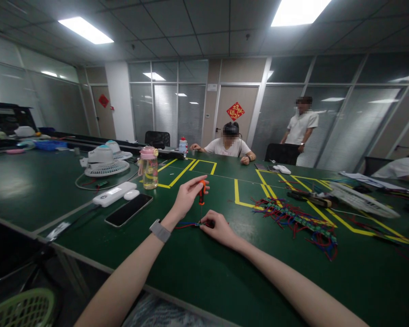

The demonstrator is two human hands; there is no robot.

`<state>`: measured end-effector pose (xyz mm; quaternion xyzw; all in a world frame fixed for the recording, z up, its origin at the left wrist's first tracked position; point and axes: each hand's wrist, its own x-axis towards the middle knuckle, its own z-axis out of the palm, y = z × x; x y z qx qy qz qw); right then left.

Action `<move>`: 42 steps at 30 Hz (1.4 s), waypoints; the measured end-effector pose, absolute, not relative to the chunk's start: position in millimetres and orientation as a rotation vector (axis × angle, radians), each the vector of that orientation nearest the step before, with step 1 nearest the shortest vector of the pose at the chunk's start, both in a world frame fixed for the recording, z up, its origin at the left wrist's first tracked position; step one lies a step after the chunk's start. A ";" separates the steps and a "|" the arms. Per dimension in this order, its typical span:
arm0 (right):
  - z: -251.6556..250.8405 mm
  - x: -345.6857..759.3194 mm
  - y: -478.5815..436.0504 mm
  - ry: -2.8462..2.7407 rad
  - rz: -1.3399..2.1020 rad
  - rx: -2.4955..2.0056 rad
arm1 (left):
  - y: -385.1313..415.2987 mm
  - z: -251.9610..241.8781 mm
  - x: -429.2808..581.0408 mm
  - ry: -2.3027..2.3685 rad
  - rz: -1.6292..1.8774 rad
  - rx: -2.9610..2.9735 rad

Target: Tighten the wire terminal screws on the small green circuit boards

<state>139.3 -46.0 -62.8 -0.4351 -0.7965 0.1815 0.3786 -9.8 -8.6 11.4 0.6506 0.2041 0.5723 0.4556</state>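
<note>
My left hand is closed around the orange and black handle of a screwdriver, which stands upright with its shaft pointing down. Under its tip lies a small green circuit board with red and blue wires running off to the left. My right hand rests on the table and pinches the right end of this board between thumb and fingers. The fingers partly cover the board, and whether the tip sits in a screw cannot be made out.
Right of my hands lies a long row of wired boards. Left are a phone, a power strip, a pink-lidded bottle and a fan. Yellow tape marks the green table. One person sits opposite; another stands behind.
</note>
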 end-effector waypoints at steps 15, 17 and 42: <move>-60.8 137.9 -47.3 -2.034 0.441 -1.133 | -11.9 13.3 -11.8 0.528 1.450 1.735; -60.6 137.8 -47.4 -2.035 0.440 -1.134 | -12.5 12.9 -11.0 0.429 1.383 1.650; -63.3 139.3 -44.8 -2.031 0.455 -1.122 | -8.3 11.1 -11.3 0.499 1.407 1.603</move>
